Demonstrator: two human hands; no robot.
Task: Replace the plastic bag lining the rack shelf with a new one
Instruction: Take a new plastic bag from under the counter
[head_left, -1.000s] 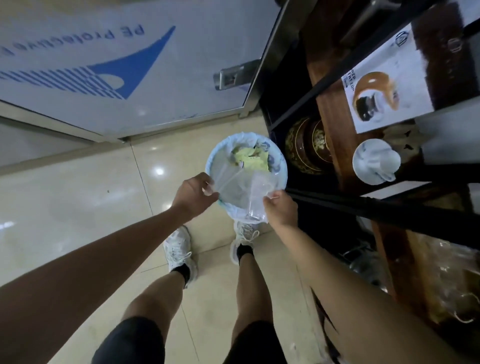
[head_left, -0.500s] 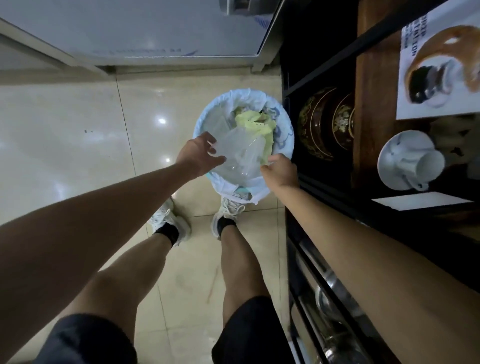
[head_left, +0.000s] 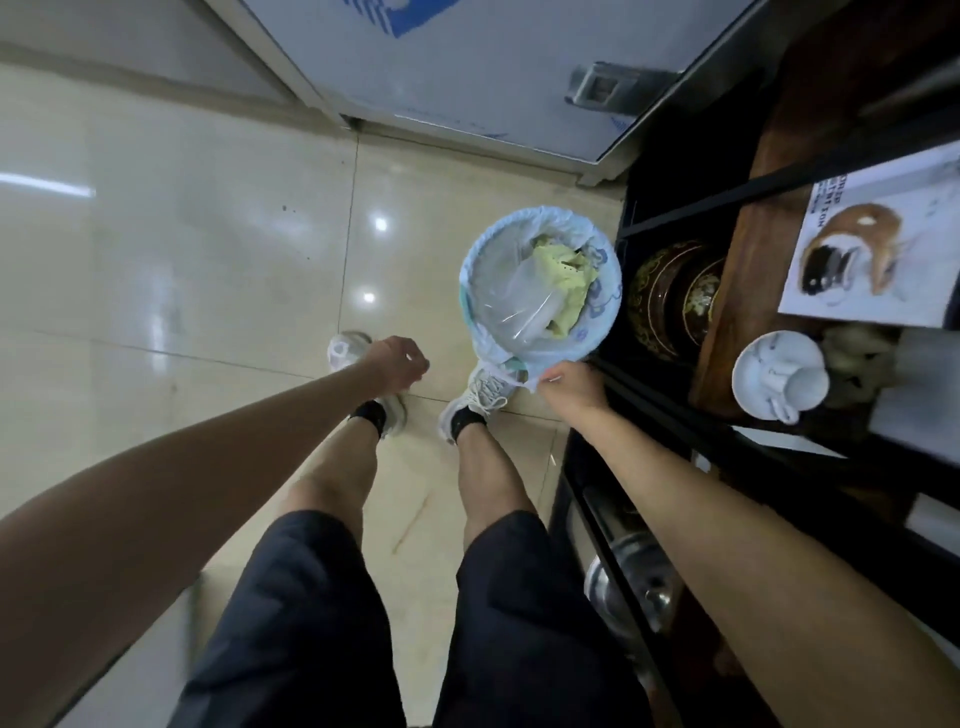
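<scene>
My left hand (head_left: 396, 362) has come off the clear plastic bag (head_left: 511, 299) it was pinching a moment ago and now hangs loosely curled and empty over the floor (head_left: 182, 270), well clear of the bin (head_left: 540, 283). The bag has dropped into the bin beside the yellow-green waste (head_left: 563, 275). My right hand (head_left: 571, 384) has slid to the near rim, just beside the black rack (head_left: 675, 395), its fingers pinching the white liner's (head_left: 519, 371) overhanging edge.
</scene>
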